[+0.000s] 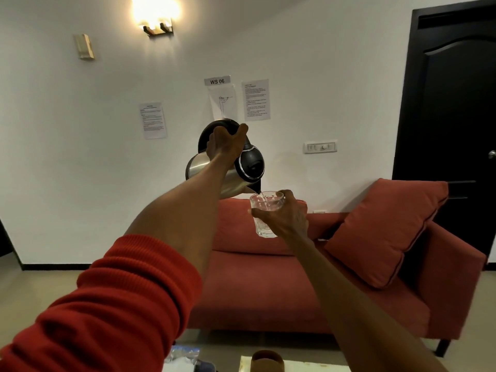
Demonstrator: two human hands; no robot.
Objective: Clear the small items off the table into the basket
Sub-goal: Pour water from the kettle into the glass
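Note:
My left hand (226, 146) grips the black handle of a steel electric kettle (249, 165), raised and tilted with its spout down to the right. Water runs from the spout into a clear patterned glass (264, 210) that my right hand (287, 218) holds from the right side, just below the spout. Both arms are stretched out in front of me, high above the table. Only a strip of the table (295, 366) shows at the bottom edge. On it are a brown round object (267, 359) and a clear plastic packet (185, 355). No basket is in view.
A red sofa (268, 285) with a loose red cushion (386, 232) stands behind the table against a white wall. A black door (456, 116) is at the right. Paper sheets (256, 99), a switch plate (320, 147) and a lit lamp (155, 14) are on the wall.

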